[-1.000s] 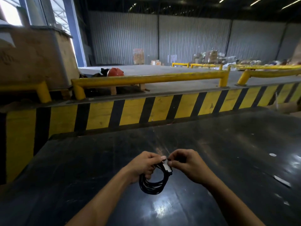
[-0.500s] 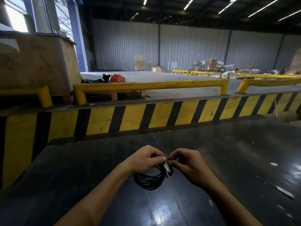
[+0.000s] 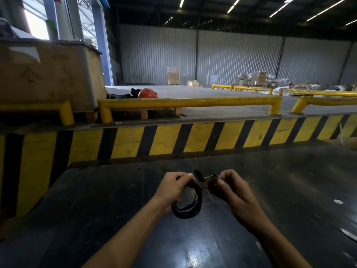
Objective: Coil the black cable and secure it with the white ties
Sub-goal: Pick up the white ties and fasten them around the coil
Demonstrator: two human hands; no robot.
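A black cable (image 3: 188,206) hangs in a small coil above the dark table (image 3: 96,219). My left hand (image 3: 174,187) grips the top of the coil, fingers closed around the strands. My right hand (image 3: 229,187) sits just to the right, pinching a thin pale tie (image 3: 209,177) at the top of the coil between thumb and fingers. The tie is blurred and mostly hidden by my fingers. A short black cable end (image 3: 198,175) sticks up between the two hands.
Behind the table runs a yellow-and-black striped barrier (image 3: 193,138) with yellow rails (image 3: 185,102) above it. A large cardboard box (image 3: 48,74) stands at the far left. Small white scraps (image 3: 338,201) lie on the table at the right.
Both hands have stayed together at the top of the coil. The right hand's fingers have shifted on the tie, and the white piece seen earlier is now mostly covered. The camera has tilted up.
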